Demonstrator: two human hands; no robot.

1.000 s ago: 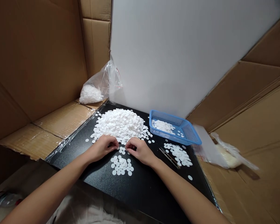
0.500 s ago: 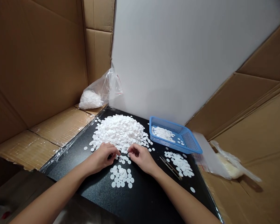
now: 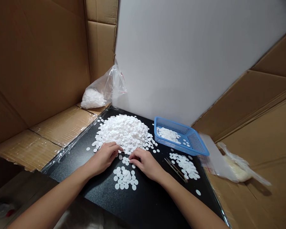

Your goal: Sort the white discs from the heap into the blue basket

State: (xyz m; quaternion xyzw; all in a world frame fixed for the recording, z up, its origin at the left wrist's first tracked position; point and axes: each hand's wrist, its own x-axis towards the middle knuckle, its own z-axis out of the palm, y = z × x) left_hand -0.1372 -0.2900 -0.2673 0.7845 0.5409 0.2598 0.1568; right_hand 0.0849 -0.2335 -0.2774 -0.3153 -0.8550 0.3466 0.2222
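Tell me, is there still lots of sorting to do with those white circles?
Yes, lots. Some discs already lie in the blue basket and in two small groups on the black board. The left hand and right hand pick at the edge of the big pile, which looks by far the largest.

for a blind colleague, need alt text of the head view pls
Two bare hands, left hand and right hand, rest at the near edge of a large pile of white discs on a black tabletop. A blue basket holding some discs and tweezers lie to the right, cardboard around.
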